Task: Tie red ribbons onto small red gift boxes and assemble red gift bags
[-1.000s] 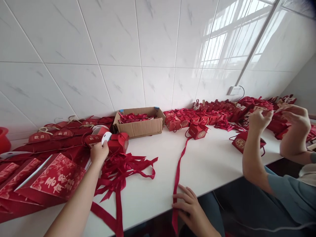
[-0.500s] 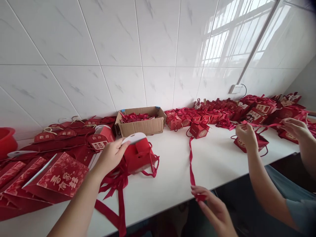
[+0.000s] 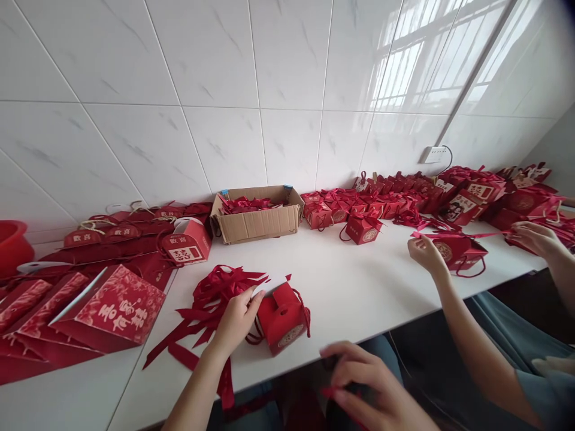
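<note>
My left hand pinches the white inner flap of a small red gift box near the table's front edge. The box has red cord handles and a round gold emblem. Beside it, left of the box, lies a tangled heap of red ribbons, with strands trailing over the table edge. My right hand, blurred by motion, is below the table edge, with a bit of red ribbon between its fingers. Most of that ribbon is hidden.
A cardboard box of ribbons stands by the wall. Large red boxes fill the left. A finished-looking red box sits mid-table, before rows of similar ones. At right, a co-worker's hands hold ribbon over another box.
My left hand has moved the gift box right and toward me, turning its emblem into view. My right hand has dropped lower with the ribbon, which no longer stretches across the table.
</note>
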A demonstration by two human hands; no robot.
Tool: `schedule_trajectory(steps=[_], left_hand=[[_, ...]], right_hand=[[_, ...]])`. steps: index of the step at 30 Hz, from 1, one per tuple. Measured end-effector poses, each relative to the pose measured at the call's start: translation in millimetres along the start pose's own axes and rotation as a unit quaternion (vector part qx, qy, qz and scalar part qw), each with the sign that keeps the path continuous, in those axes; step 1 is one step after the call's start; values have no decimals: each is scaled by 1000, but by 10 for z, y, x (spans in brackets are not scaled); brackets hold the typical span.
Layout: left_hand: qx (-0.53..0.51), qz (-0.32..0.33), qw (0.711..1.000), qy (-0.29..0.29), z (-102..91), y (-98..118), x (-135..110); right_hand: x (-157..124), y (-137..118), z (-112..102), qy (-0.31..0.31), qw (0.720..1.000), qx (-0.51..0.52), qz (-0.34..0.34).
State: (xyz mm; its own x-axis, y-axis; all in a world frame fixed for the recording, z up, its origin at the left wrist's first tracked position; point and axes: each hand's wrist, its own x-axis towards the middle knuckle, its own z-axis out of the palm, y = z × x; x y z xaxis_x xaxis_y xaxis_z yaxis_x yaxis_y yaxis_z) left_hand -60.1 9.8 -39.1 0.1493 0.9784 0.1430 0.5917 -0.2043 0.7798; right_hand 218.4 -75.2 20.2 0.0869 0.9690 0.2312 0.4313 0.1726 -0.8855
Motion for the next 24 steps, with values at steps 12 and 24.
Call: schedule_trajectory(steps=[12,24], left_hand=[[-2,-19,1000,-3,61,-5,-187],[43,93,983,155,139,-5,-251]], right_hand=[[-172,738,811,-64,993,100,17],[-81,647,575,-41,963,234,129]])
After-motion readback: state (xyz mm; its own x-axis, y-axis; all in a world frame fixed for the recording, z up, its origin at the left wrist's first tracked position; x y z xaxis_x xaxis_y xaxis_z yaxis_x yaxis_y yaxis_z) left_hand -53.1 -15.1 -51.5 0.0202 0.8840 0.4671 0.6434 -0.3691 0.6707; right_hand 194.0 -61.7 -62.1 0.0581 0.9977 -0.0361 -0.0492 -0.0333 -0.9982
